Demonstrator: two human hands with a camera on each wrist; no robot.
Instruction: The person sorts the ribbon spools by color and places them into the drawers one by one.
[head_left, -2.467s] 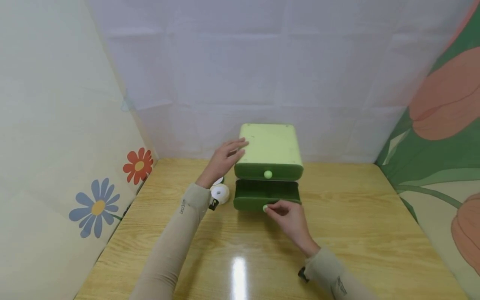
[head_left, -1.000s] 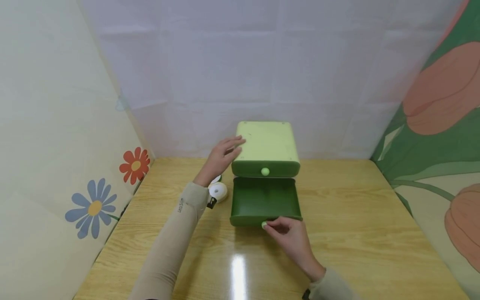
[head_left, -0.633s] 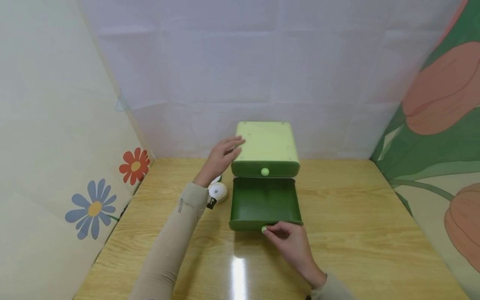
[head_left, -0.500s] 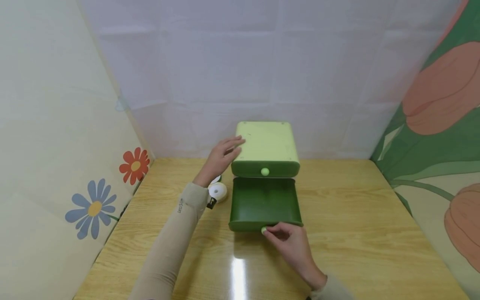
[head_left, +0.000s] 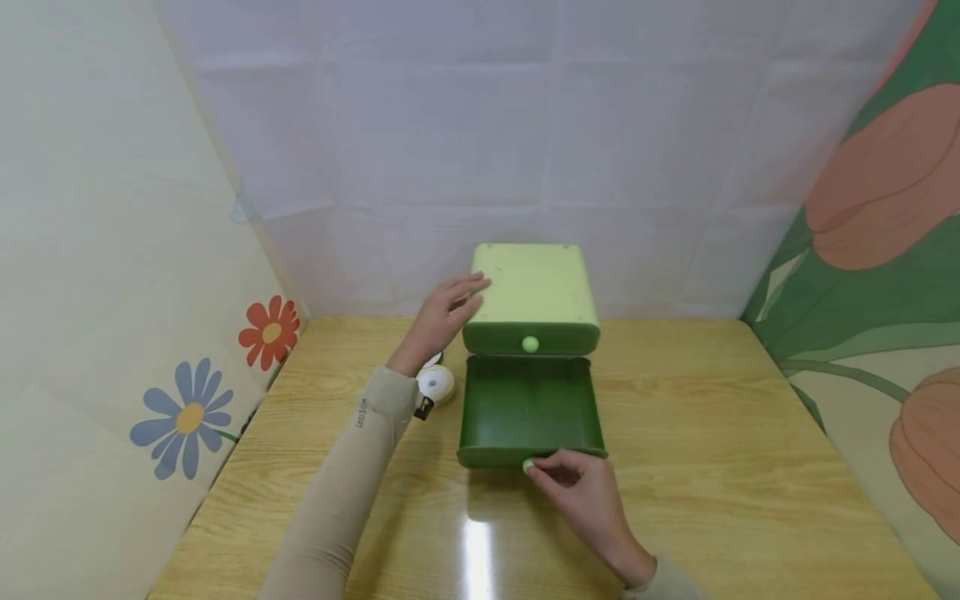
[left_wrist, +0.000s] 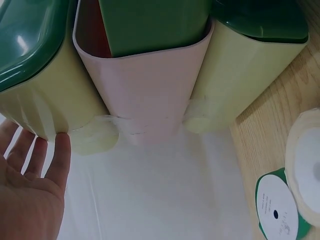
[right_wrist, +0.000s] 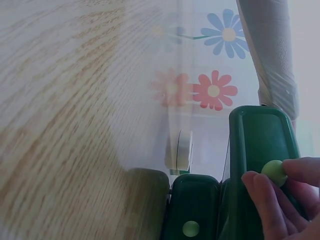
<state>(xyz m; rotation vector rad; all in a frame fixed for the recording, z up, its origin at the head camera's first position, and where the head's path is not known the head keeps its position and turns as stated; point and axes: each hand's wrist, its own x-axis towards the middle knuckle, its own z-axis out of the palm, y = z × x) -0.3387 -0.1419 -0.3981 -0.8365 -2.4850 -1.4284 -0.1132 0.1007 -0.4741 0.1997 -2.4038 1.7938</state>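
A small drawer cabinet [head_left: 536,283] with a light green top stands on the wooden table. Its pulled-out dark green drawer [head_left: 528,404] shows a bare inside. My right hand [head_left: 588,496] pinches the pale green round knob [right_wrist: 274,172] of this drawer between thumb and fingers. My left hand [head_left: 442,317] rests with extended fingers on the left edge of the cabinet's top tier. In the left wrist view, the drawer slides from a pink middle tier [left_wrist: 145,90], between two yellowish tiers. The top drawer [head_left: 495,338] and the bottom drawer [right_wrist: 192,205] are pushed in.
Left of the cabinet, by my left wrist, lie a white ribbon spool [head_left: 437,383] and a green-rimmed spool [left_wrist: 276,207] with a white face. A white cloth [head_left: 420,167] hangs behind the table [head_left: 712,433]. Flower-printed panels [head_left: 82,275] flank both sides.
My right hand has drawn the middle drawer from partly out to far out, toward me, with slight movement lately. My left hand has stayed on the cabinet's edge.
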